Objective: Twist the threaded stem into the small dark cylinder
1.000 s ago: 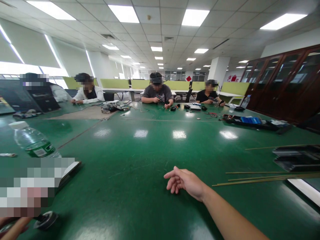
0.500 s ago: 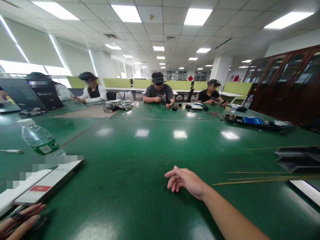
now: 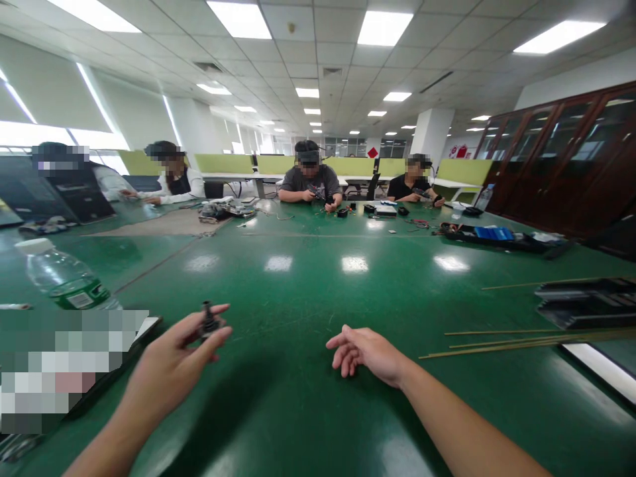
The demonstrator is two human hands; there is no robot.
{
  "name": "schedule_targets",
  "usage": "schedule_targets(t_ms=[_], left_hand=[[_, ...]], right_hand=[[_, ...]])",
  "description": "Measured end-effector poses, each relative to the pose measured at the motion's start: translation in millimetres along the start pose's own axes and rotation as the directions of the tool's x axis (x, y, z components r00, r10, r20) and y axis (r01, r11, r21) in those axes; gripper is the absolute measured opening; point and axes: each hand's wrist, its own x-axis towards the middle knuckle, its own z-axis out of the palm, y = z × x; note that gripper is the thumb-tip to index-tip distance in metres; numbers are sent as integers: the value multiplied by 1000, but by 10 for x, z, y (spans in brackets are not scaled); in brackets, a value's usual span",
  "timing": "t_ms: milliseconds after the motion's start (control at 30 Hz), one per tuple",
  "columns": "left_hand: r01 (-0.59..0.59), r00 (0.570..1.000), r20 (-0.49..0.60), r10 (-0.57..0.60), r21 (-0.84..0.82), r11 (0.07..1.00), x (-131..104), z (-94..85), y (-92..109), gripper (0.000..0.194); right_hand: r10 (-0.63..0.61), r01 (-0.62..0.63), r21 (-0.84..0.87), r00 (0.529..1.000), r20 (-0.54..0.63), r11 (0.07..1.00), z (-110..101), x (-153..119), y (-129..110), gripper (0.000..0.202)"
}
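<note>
Raised over the green table [image 3: 278,404], my left hand [image 3: 171,361] grips a small dark part [image 3: 209,323] between thumb and fingers. The part has a narrow upright stem on top; its lower end is hidden by the fingers, and I cannot make out its kind. My right hand [image 3: 365,354] hovers near the middle, holding nothing, with its fingers loosely curled and apart. Between the two hands lies bare green tabletop. Left of my left hand is a flat, partly blurred-out item [image 3: 144,328] with a dark edge.
A clear water bottle [image 3: 64,275] stands at left. Thin brass-coloured rods [image 3: 487,344] and black channel-shaped pieces [image 3: 586,301] lie at right, beside a white-topped flat object [image 3: 601,371]. Farther back are a black tray [image 3: 457,232] and several people working across the table.
My left hand has come up from the lower left corner toward the middle, now with the small dark part in its grip. My right hand has stayed nearly still; the view has shifted slightly.
</note>
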Motion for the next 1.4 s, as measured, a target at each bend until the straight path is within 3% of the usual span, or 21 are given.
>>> schedule_targets(t_ms=[133,200,300,433,667,833,933,1133,1400], left_hand=[[-178,967,146,210,-209,962,328,684,319,49],[-140,952,220,214,-310,940,334,958,378,57],[-48,920,347,183,-365,930,231,1176,300,46],[-57,888,411,204,-344,937,133,1167,177,38],[-372,806,418,420,-195,907,114,1071,198,37],[-298,846,374,379,-258,919,82,1196,61,50],[-277,867,344,360,-265,923,78,1217,32,42],[-369,821,329,467,-318,873,49,1182,109,33],[-370,815,346,465,-306,877,-7,1249,95,32]], right_hand=[[-66,66,-5,990,-126,998,-30,36,18,63],[-107,95,-81,981,-162,992,-47,47,23,57],[-147,111,-232,979,-144,966,-46,45,34,40],[-206,151,-350,970,-126,925,13,26,47,51],[-253,164,-497,960,-117,852,109,20,27,61],[-284,162,-556,948,-141,815,163,47,7,57],[-308,160,-606,940,-148,779,198,47,-9,50],[-378,212,-679,920,-105,703,249,0,-88,42],[-430,283,-738,903,-10,612,278,-46,-147,18]])
